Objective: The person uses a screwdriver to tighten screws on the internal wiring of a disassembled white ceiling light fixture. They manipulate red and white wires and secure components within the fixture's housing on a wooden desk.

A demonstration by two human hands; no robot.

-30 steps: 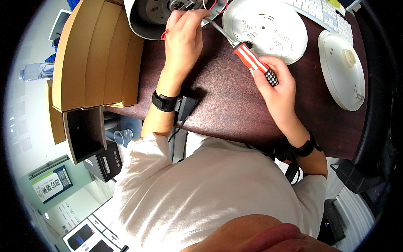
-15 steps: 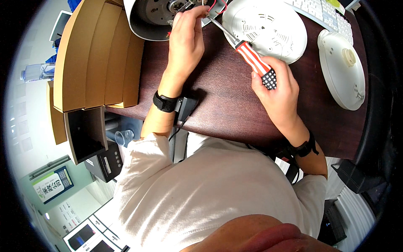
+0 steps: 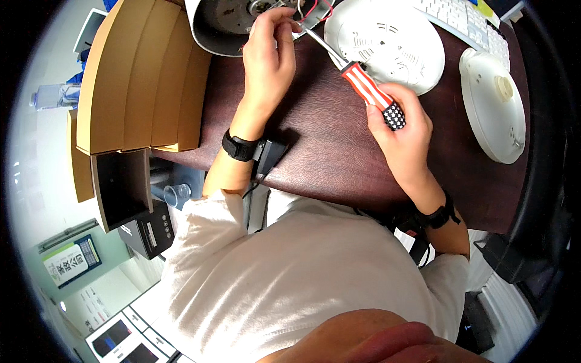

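My right hand (image 3: 404,130) is closed around the handle end of a screwdriver (image 3: 366,85). The handle has red and white stripes, with white stars on black at its end. Its metal shaft slants up and left, the tip close to the fingers of my left hand (image 3: 268,57). Those left fingers are bent together in a pinch beside a red wire (image 3: 311,11); what lies between them is too small to make out. Just beyond is an open round appliance housing (image 3: 209,37) with a metal inside, cut off by the top edge. A white round vented cover (image 3: 387,45) lies right of the shaft.
A white lid (image 3: 493,109) with a round knob lies at the right, below a white keyboard (image 3: 466,27). Cardboard boxes (image 3: 142,78) stand along the left edge of the dark wooden desk (image 3: 333,160). A small black device (image 3: 272,156) with a cable sits by my left wrist.
The view has shifted slightly. My left fingers have bent a little, showing a wider gap near the thumb. My right hand keeps its hold on the screwdriver, almost unmoved.
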